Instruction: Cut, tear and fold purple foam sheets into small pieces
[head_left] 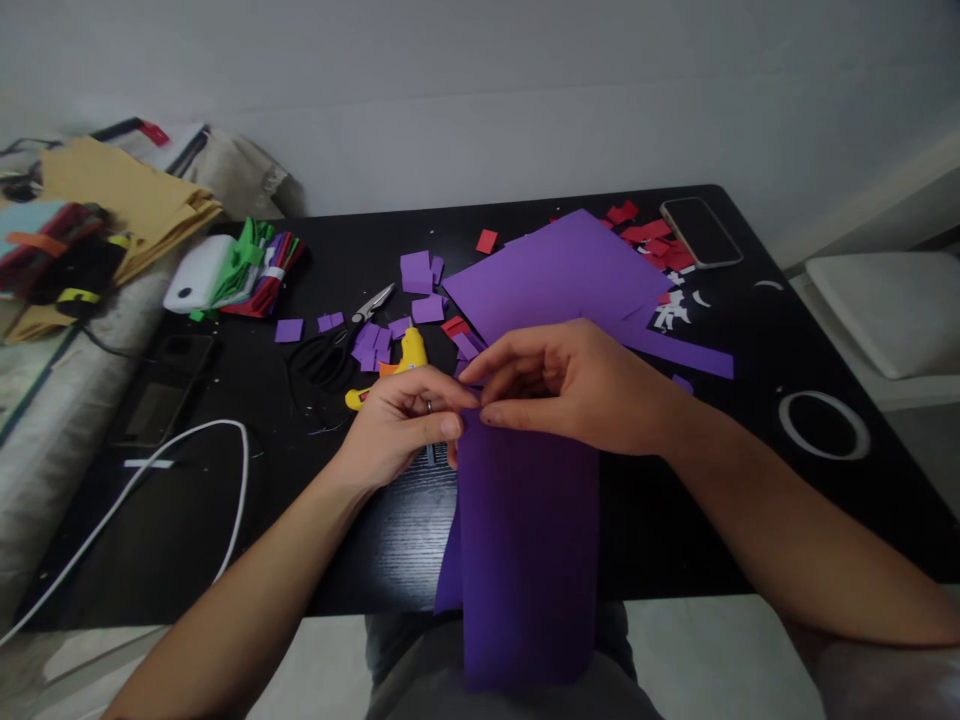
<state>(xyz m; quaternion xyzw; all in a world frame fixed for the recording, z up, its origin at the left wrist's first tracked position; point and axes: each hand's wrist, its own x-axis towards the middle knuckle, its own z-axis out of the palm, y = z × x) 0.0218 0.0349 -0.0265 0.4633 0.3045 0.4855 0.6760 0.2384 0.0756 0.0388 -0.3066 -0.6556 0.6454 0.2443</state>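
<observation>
A long purple foam sheet (525, 540) hangs from my hands over the near edge of the black table (375, 540) into my lap. My left hand (401, 420), a ring on one finger, pinches the sheet's upper left corner. My right hand (570, 385) is closed on the top edge beside it, fingertips touching the left hand's. Behind my hands lie larger purple sheets (559, 270) and a purple strip (675, 350).
Black-handled scissors (337, 345), a yellow glue gun (397, 365) and several purple squares (375, 340) lie left of centre. Red scraps (652, 235) and a phone (701, 232) sit far right. A white cable (187, 470), a tape ring (823, 425) and coloured foam rolls (255, 270) are around.
</observation>
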